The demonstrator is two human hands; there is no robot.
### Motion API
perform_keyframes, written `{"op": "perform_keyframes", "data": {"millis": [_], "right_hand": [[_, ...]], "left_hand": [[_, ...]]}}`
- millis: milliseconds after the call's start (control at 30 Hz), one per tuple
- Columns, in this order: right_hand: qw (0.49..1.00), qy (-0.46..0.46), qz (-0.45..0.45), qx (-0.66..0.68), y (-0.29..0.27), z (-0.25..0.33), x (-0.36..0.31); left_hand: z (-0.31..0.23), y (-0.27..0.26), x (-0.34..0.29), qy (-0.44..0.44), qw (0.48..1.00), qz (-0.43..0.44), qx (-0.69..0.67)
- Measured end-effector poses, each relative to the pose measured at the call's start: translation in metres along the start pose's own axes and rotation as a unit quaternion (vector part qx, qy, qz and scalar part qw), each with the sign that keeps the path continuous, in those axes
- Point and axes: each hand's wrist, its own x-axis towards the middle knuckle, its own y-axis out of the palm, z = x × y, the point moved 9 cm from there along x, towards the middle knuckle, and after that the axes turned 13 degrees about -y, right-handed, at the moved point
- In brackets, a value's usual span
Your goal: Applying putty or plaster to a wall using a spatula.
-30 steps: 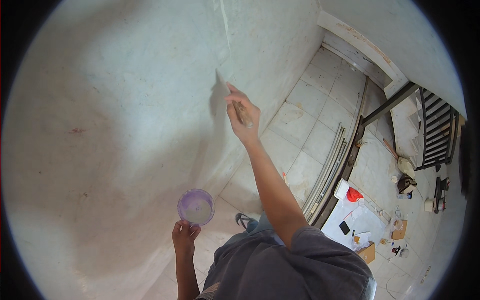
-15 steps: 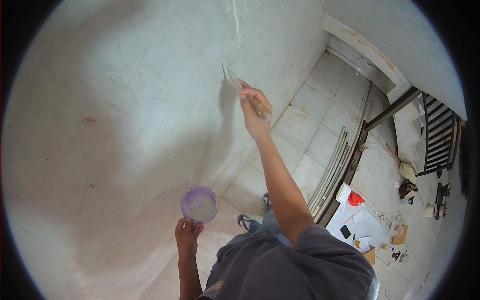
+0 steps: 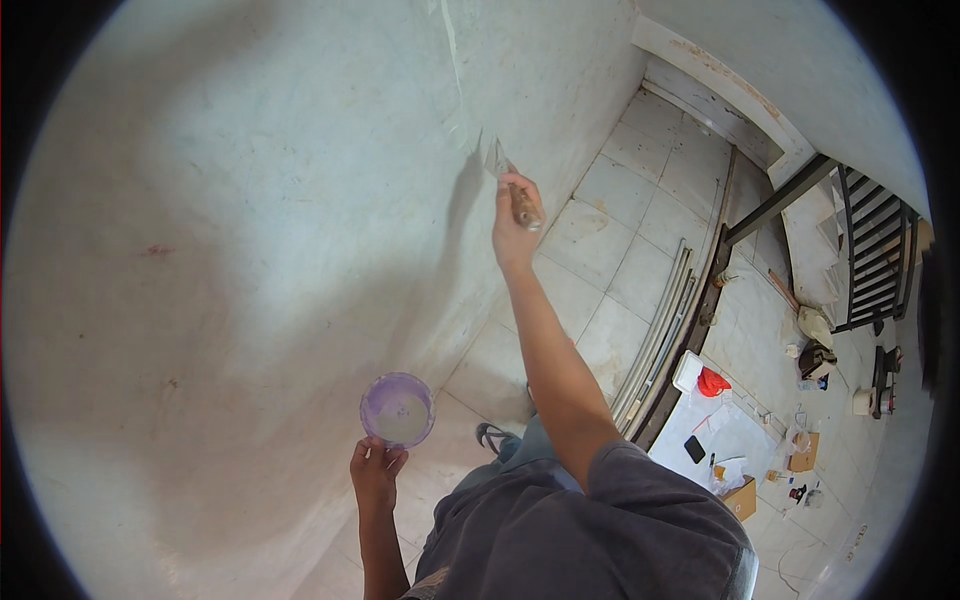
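My right hand point(image 3: 515, 225) is closed round the wooden-looking handle of a putty knife point(image 3: 494, 157). The blade points up toward the pale wall point(image 3: 330, 180), and its shadow falls on the wall just to the left, apart from the blade. Above it, a thin white streak of filler point(image 3: 449, 45) runs down the wall. Low in front of me, my left hand point(image 3: 376, 475) grips a round purple tub point(image 3: 381, 392) by its near rim. Whitish paste lies in the bottom of the tub.
Several long pipes point(image 3: 655, 335) lie on the tiled floor at right, beside a dark ledge. Beyond them are a white board point(image 3: 675, 440) with a phone point(image 3: 695, 449) and red bag point(image 3: 713, 382), a cardboard box point(image 3: 740, 498), and a black railing point(image 3: 875, 245) by steps.
My right hand has swung the putty knife rightward and slightly down, off the end of the streak. The left hand and tub have stayed nearly still. The view has shifted a little.
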Motion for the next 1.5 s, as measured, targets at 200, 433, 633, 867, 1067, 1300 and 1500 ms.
{"op": "perform_keyframes", "data": {"millis": [200,433,633,867,1067,1300,1500], "right_hand": [[0.997,-0.062,0.024,-0.04,0.032,-0.005,-0.012],[0.972,-0.176,0.013,-0.156,0.072,-0.011,-0.039],[0.984,-0.153,0.041,-0.083,0.066,-0.006,-0.067],[0.997,-0.039,0.072,0.009,0.022,0.008,-0.045],[0.999,-0.035,0.037,-0.011,0.022,-0.017,0.002],[0.998,-0.022,0.063,0.016,0.043,-0.016,-0.004],[0.991,-0.094,0.099,-0.001,0.047,-0.006,-0.014]], "left_hand": [[-0.001,-0.007,-0.002,-0.013,0.999,-0.027,0.018],[0.006,-0.027,0.001,-0.021,0.998,-0.051,0.027],[0.006,-0.045,0.002,-0.027,0.996,-0.073,0.032],[-0.001,-0.032,0.004,-0.027,0.997,-0.049,0.062],[-0.003,-0.015,-0.001,-0.018,0.998,-0.031,0.056],[0.003,-0.019,-0.001,-0.034,0.998,-0.04,0.038],[0.0,-0.019,0.0,-0.031,0.998,-0.049,0.04]]}}
